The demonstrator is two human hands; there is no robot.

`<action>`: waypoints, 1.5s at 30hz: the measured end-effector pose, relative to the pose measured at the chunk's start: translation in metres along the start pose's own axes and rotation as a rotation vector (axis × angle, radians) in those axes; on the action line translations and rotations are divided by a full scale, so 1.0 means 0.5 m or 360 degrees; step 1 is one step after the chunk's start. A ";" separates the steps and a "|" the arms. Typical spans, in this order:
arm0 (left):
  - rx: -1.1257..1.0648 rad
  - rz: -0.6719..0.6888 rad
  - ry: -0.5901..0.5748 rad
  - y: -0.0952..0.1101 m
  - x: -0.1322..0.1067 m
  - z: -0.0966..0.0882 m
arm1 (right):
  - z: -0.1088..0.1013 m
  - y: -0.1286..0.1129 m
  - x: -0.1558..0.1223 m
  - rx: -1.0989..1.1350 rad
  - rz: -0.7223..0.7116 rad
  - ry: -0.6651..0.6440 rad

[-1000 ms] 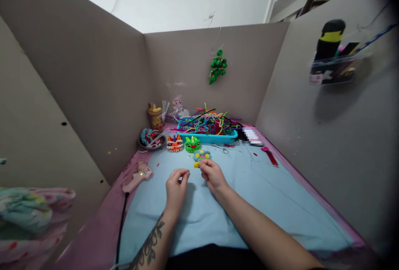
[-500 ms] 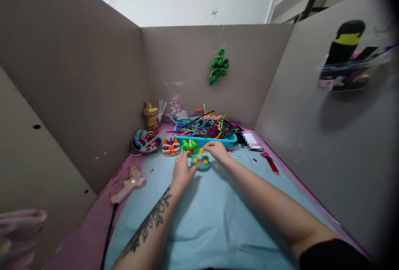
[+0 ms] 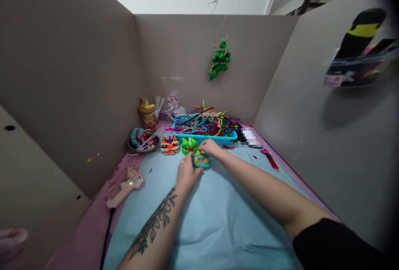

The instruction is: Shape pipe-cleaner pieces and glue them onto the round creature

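Head view: two bare hands together over the cloth [image 3: 227,216], mid-table.
Blue piece: on the cloth, just in front of the green head [image 3: 188,146]; blue piece [image 3: 202,162] has yellow rounds on top.
Left hand: left hand [image 3: 185,172] clasps the blue piece, fingers at its left, thumb at its near edge.
Right hand: right hand [image 3: 210,147] comes in from the right, fingertips pinching the yellow bit [image 3: 198,152] at the blue piece's far edge; small and partly covered, so contact between bit and piece is hard to confirm.
Orange head: orange head [image 3: 170,146] sits left of the green head.
Tray: blue tray [image 3: 218,139] behind the heads, heaped with coloured stems [image 3: 204,123].
Left side: glue gun [image 3: 126,190] lying with a small light lit; bowl [image 3: 146,151] behind it; cup [image 3: 147,115] farther back.
Right side: red tool [image 3: 270,160] lying near the table edge.
Back panel: green ornament [image 3: 220,60] hanging on a wire.
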State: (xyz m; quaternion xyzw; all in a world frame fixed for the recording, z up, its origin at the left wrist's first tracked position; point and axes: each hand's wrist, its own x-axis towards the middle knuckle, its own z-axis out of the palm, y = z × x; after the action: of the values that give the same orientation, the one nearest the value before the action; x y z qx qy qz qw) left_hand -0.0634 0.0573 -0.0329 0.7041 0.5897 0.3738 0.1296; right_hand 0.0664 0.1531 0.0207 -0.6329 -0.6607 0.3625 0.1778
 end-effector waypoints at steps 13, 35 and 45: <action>0.0101 -0.0028 -0.0055 0.000 0.003 0.002 | 0.006 -0.012 -0.010 -0.0101 0.0001 -0.0077; 0.0141 -0.0027 -0.0059 -0.004 0.007 0.012 | 0.027 -0.006 -0.018 -0.0109 0.0122 -0.0089; 0.0122 -0.0032 -0.0039 -0.008 0.008 0.016 | 0.032 -0.013 -0.017 -0.0003 0.0098 -0.0015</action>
State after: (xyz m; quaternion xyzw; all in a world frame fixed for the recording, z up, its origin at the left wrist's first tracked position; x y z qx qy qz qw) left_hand -0.0608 0.0644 -0.0395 0.7070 0.6090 0.3410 0.1134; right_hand 0.0519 0.1413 0.0167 -0.6513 -0.6421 0.3700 0.1628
